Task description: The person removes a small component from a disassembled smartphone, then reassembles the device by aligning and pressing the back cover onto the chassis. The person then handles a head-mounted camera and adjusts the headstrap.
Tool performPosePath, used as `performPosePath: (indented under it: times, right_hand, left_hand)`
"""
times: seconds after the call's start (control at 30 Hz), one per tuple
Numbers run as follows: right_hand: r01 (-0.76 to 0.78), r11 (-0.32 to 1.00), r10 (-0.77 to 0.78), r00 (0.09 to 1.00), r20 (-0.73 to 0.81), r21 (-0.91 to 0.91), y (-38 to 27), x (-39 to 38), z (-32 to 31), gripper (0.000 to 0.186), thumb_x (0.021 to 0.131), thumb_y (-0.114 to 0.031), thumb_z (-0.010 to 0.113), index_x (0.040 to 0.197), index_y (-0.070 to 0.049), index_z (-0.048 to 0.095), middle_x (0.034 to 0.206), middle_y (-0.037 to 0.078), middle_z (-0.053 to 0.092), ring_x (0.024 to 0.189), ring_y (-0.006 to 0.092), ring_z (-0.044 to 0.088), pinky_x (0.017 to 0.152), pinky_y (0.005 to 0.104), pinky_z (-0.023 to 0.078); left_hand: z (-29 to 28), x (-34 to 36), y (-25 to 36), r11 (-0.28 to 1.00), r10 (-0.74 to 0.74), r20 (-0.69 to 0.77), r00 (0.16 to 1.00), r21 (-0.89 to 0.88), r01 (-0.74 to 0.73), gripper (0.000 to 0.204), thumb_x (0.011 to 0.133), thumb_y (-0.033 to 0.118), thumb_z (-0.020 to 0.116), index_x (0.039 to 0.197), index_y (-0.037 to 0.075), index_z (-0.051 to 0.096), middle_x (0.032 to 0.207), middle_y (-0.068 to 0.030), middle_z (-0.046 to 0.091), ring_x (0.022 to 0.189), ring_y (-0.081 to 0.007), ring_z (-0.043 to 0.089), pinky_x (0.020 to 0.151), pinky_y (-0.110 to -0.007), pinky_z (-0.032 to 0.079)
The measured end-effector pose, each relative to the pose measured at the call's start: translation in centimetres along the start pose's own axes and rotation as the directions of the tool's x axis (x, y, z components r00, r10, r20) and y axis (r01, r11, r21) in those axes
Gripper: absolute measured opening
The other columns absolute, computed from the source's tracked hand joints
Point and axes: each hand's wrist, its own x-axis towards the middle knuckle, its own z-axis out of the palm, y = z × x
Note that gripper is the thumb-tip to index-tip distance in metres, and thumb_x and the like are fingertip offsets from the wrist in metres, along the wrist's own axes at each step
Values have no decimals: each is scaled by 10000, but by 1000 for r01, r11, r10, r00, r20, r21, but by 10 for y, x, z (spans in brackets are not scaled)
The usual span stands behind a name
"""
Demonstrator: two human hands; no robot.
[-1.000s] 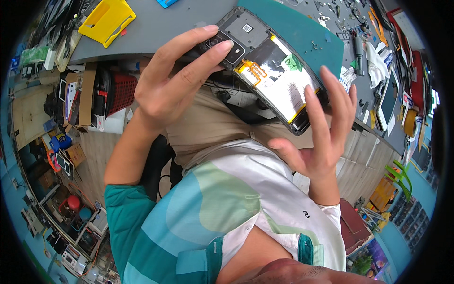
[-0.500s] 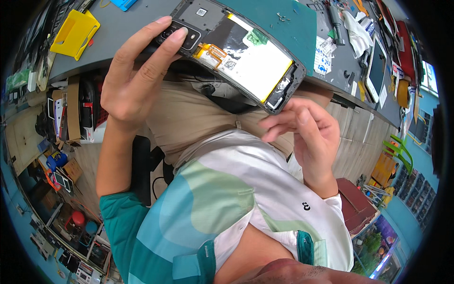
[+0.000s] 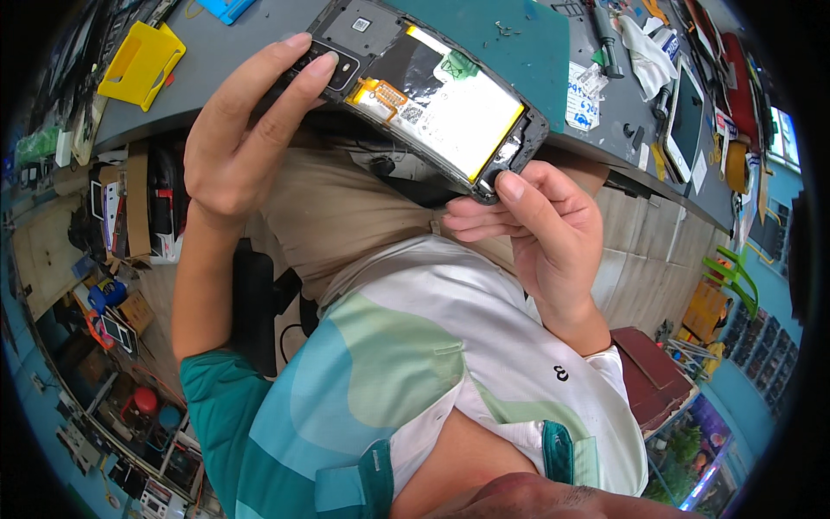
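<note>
A smartphone (image 3: 380, 60) with its back cover off is held tilted over the desk's near edge, its inside facing up. In it a white battery (image 3: 471, 112) with yellow edges shows, beside an orange flex cable (image 3: 386, 97). My left hand (image 3: 251, 130) grips the camera end, two fingers lying on the black camera block (image 3: 344, 67); the thumb is hidden. My right hand (image 3: 549, 216) pinches the opposite lower corner, thumb on top and fingers underneath.
A teal work mat (image 3: 536, 52) lies on the grey desk (image 3: 251, 43), with small screws on it. At left is a yellow holder (image 3: 143, 65). A white phone (image 3: 685, 121), a white cloth (image 3: 647, 59) and a dark screwdriver-like tool (image 3: 608, 43) lie at right.
My right hand has moved left and up and taken hold of the smartphone's lower corner. The smartphone has shifted slightly left; my left hand keeps its grip.
</note>
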Motion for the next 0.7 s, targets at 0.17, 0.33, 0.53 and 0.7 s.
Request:
performPosePath:
  times: [0.17,0.33,0.53,0.7]
  right_hand:
    - [4,1000,-5,1000,8,11,-1,2,1,206,1121,-125,657,1151,73,707,1038,230,803,965,326,830,826,393,697]
    - [0,997,-2,1000,-31,-73,-3,5,5,340,1153,-225,604,1143,101,702,991,271,798,900,337,831,779,391,700]
    - [63,988,-79,991,-110,-144,-4,13,5,530,1201,-330,480,1185,153,697,975,298,794,788,360,821,671,402,710]
    - [76,991,-91,986,-143,-106,-5,16,8,502,1197,-306,491,1190,149,704,974,281,798,762,348,817,651,399,710]
  left_hand:
    - [-1,6,-4,997,52,29,998,53,-54,448,791,-100,841,1236,-53,807,1288,-227,747,1181,-376,763,989,-441,667]
    - [0,11,-3,999,44,87,995,27,-47,441,795,-66,860,1227,-84,777,1273,-242,764,1199,-417,763,1006,-469,660]
    - [-1,12,-8,995,94,88,992,8,-95,429,808,-53,861,1226,-82,771,1274,-242,767,1195,-428,763,1002,-485,661]
    - [-2,13,-8,996,94,98,991,3,-94,432,815,-48,855,1238,-77,769,1278,-235,767,1196,-426,762,1008,-499,661]
